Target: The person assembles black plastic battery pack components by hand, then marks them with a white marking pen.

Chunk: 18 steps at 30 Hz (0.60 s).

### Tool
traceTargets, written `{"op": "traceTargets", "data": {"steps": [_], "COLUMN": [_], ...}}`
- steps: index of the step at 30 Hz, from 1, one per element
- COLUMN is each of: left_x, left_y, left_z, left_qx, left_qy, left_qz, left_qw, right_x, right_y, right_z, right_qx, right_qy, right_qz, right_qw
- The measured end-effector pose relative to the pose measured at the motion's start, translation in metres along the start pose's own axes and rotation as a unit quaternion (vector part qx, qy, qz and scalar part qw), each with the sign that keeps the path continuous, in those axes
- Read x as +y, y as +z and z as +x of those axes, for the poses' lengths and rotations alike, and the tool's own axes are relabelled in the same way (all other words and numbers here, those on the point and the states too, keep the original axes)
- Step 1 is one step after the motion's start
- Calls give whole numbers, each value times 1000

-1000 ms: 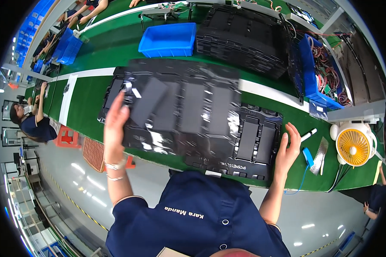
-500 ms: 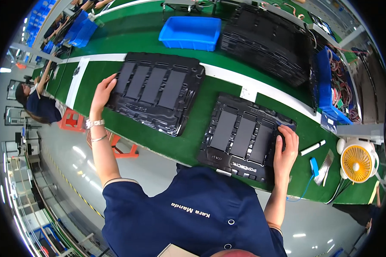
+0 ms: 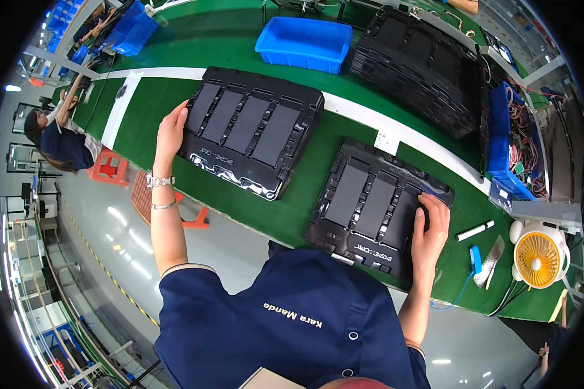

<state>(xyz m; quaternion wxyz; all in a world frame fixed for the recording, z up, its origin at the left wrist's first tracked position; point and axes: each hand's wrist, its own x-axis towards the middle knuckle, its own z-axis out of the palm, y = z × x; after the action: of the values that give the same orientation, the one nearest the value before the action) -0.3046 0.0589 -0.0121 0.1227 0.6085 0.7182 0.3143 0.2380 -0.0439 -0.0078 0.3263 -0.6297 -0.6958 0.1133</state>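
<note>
My left hand (image 3: 170,134) grips the left edge of a black moulded plastic tray (image 3: 291,157), thumb and fingers close together at its rim. Several flat dark grey panels (image 3: 246,129) lie side by side in that tray's slots. To the right, nearer my body, lies a second black plastic tray (image 3: 328,240) with similar dark grey panels (image 3: 348,194). My right hand (image 3: 431,223) is curled over its right side, thumb and fingertips at the edge. The hand covers part of the rightmost slot, so I cannot tell what lies there.
A blue bin (image 3: 304,48) stands beyond the trays, beside a tall stack of black trays (image 3: 422,71). At the right are a blue box of wires (image 3: 516,149), a white marker (image 3: 475,231), a blue-handled tool (image 3: 475,259) and a small yellow fan (image 3: 536,259). A person sits far left.
The whole view has shifted slightly, moving the bench and trays rightward in it. Both hands keep their places at the tray edges. More light glints along the left tray's near lip.
</note>
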Motion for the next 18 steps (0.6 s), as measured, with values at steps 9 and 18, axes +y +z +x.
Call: {"op": "traceTargets", "data": {"steps": [9,18], "left_x": [16,59], "left_y": [8,7], "left_z": [-5,-6], "left_qx": [59,-57], "left_qy": [17,231], "left_qz": [75,159], "left_qw": [995,958], "right_x": [0,1], "right_y": [1,2], "right_z": [-2,-3], "right_qx": [2,-5], "right_qy": [-5,-13], "right_qz": [-12,-18], "right_qw": [1000,1000]}}
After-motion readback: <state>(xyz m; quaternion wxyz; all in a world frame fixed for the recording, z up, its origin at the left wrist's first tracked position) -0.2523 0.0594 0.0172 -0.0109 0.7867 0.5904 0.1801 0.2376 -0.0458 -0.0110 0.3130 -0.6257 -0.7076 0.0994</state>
